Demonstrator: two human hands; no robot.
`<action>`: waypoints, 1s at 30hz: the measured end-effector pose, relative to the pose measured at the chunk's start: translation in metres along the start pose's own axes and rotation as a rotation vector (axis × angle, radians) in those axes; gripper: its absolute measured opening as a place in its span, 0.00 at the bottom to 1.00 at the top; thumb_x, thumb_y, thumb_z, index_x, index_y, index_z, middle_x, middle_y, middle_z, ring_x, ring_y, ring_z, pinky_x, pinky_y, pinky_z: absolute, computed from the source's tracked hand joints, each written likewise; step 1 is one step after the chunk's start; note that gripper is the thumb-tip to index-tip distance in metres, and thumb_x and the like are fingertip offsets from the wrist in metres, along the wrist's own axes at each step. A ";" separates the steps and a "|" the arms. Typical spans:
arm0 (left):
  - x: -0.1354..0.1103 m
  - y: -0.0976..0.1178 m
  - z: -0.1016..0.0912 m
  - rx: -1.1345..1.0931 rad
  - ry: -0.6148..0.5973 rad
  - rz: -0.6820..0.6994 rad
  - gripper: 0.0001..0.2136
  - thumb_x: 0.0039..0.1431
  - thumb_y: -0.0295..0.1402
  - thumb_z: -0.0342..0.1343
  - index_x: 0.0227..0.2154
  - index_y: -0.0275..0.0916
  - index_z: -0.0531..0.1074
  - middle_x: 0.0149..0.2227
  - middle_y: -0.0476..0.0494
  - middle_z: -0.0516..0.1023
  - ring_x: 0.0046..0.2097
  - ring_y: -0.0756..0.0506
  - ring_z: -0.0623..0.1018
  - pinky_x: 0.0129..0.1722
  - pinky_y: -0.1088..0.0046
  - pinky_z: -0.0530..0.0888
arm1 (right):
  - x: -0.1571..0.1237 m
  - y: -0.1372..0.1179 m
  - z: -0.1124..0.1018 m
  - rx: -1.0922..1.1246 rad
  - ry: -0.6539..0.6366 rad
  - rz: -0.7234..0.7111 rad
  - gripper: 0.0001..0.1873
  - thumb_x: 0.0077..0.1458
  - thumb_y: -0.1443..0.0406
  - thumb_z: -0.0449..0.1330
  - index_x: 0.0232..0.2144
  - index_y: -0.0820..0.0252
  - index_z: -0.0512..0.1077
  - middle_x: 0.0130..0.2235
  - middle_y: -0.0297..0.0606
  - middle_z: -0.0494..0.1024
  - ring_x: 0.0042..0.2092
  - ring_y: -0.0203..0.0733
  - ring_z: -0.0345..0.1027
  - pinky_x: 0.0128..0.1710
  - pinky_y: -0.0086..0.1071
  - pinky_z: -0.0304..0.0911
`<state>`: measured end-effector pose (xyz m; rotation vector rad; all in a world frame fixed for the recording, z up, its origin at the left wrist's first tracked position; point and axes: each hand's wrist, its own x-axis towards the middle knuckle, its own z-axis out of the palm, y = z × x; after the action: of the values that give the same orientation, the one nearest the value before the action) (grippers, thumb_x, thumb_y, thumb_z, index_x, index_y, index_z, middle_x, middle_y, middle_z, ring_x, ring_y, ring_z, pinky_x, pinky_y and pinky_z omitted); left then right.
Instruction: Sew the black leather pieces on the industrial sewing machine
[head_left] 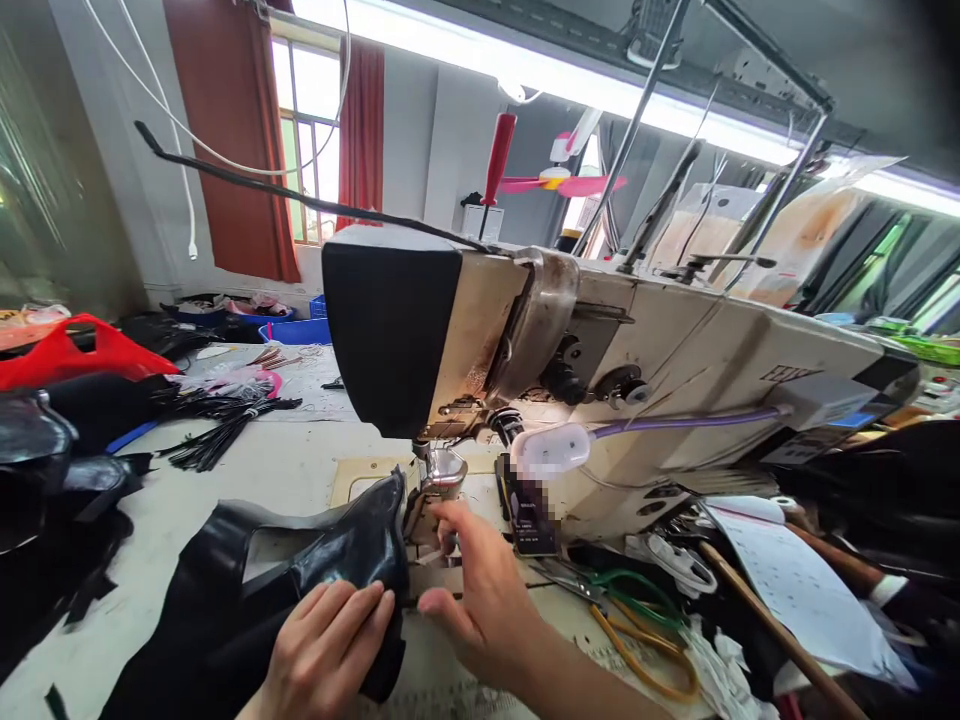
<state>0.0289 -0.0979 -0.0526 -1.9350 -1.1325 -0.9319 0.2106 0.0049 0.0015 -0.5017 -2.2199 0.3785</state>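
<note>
My left hand presses its closed fingers onto a shiny black leather piece, gripping its near edge. The piece lies on the white sewing table, its raised tip beside the needle area of the sewing machine. It has an opening through which the table shows. Just right of the leather, my right hand holds nothing visible, with thumb and index finger apart below the metal presser area. Its other fingers are partly hidden.
Scissors with green handles and scissors with yellow handles lie right, near a wooden stick and papers. Left are black leather pieces, a red bag and black strips. A lamp hangs low.
</note>
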 end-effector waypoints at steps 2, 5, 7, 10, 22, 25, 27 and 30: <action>-0.002 0.000 0.000 -0.005 -0.018 0.001 0.15 0.66 0.22 0.43 0.42 0.30 0.76 0.39 0.39 0.79 0.40 0.45 0.74 0.43 0.66 0.69 | -0.013 0.000 -0.003 0.073 -0.155 0.136 0.27 0.68 0.46 0.39 0.44 0.58 0.67 0.38 0.40 0.75 0.38 0.44 0.70 0.37 0.34 0.61; -0.005 0.000 0.001 -0.016 -0.033 0.003 0.15 0.65 0.21 0.43 0.42 0.29 0.76 0.40 0.38 0.79 0.40 0.45 0.73 0.43 0.65 0.68 | -0.027 0.010 0.002 -0.018 -0.345 0.324 0.15 0.68 0.58 0.47 0.33 0.58 0.68 0.33 0.37 0.76 0.34 0.43 0.70 0.33 0.32 0.56; -0.006 0.001 0.002 -0.024 -0.041 0.004 0.15 0.65 0.20 0.43 0.42 0.28 0.76 0.40 0.38 0.79 0.40 0.45 0.73 0.42 0.65 0.68 | -0.030 0.015 0.008 -0.104 -0.359 0.354 0.12 0.65 0.61 0.51 0.32 0.59 0.69 0.32 0.37 0.77 0.33 0.43 0.70 0.32 0.32 0.54; -0.007 0.002 0.002 -0.020 -0.038 0.012 0.15 0.65 0.20 0.43 0.42 0.28 0.76 0.39 0.38 0.79 0.40 0.45 0.73 0.42 0.65 0.68 | -0.029 0.015 0.012 -0.140 -0.290 0.267 0.12 0.65 0.61 0.51 0.34 0.60 0.71 0.32 0.38 0.77 0.32 0.43 0.70 0.31 0.32 0.53; -0.011 0.001 0.002 -0.004 -0.061 0.023 0.15 0.65 0.21 0.44 0.44 0.31 0.76 0.41 0.39 0.80 0.40 0.45 0.74 0.43 0.65 0.69 | -0.016 0.015 0.020 -0.232 -0.302 0.243 0.11 0.61 0.62 0.56 0.30 0.62 0.73 0.31 0.43 0.78 0.31 0.44 0.70 0.28 0.34 0.44; -0.017 -0.001 0.002 -0.026 -0.065 -0.014 0.16 0.64 0.20 0.44 0.46 0.30 0.76 0.42 0.39 0.80 0.42 0.45 0.73 0.44 0.65 0.69 | -0.012 0.019 0.019 -0.167 -0.220 0.313 0.15 0.64 0.61 0.51 0.29 0.62 0.72 0.29 0.40 0.76 0.30 0.40 0.67 0.28 0.33 0.46; -0.021 -0.001 0.002 -0.054 -0.066 -0.066 0.17 0.62 0.18 0.44 0.47 0.29 0.74 0.44 0.36 0.78 0.43 0.44 0.73 0.45 0.65 0.69 | -0.014 0.019 0.022 0.068 -0.152 0.458 0.19 0.66 0.55 0.49 0.33 0.62 0.72 0.28 0.37 0.73 0.29 0.37 0.64 0.29 0.30 0.51; -0.024 0.000 0.001 -0.091 -0.058 -0.149 0.15 0.59 0.19 0.50 0.48 0.28 0.73 0.45 0.33 0.77 0.46 0.42 0.73 0.46 0.62 0.70 | -0.021 0.011 0.036 0.779 -0.133 0.789 0.29 0.51 0.42 0.61 0.34 0.63 0.71 0.24 0.29 0.65 0.25 0.32 0.55 0.25 0.27 0.52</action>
<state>0.0204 -0.1061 -0.0731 -1.9830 -1.3025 -1.0282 0.1977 0.0009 -0.0397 -0.8963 -1.6984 1.6320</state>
